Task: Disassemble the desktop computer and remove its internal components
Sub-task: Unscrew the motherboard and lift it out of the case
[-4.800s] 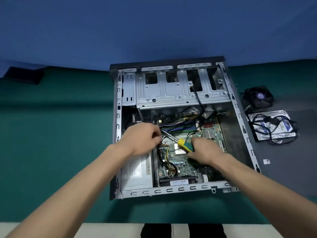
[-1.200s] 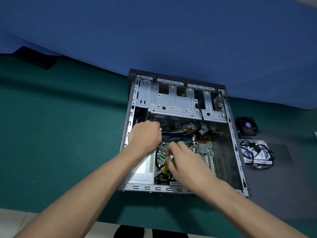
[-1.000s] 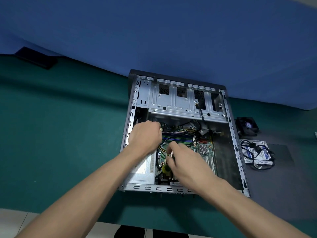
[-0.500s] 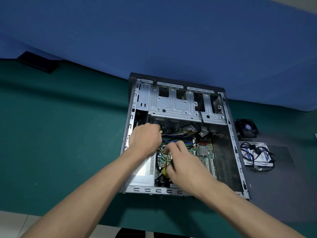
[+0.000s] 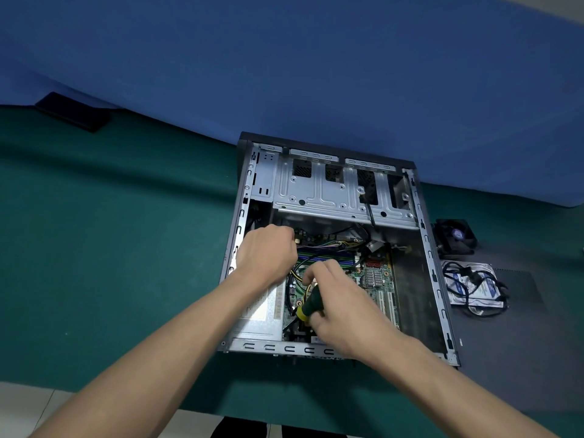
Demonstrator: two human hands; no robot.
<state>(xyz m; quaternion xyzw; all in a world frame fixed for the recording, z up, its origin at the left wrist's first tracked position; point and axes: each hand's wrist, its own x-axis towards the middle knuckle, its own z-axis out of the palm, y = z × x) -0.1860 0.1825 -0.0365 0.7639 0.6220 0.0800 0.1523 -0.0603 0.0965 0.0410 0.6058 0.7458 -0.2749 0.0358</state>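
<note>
Screwdriver (image 5: 311,306) tip hidden under right hand (image 5: 339,306), left hand (image 5: 268,254) grip unclear

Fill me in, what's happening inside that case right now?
A person is taking apart an open desktop case lying on a green table. The right hand grips a green and yellow screwdriver over the motherboard. The left hand is curled near the cables; what it holds is hidden. A fan and a hard drive lie outside, to the right.

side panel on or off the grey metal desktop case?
Off. The grey metal desktop case lies open-side up; its green motherboard and silver drive cage are exposed.
</note>
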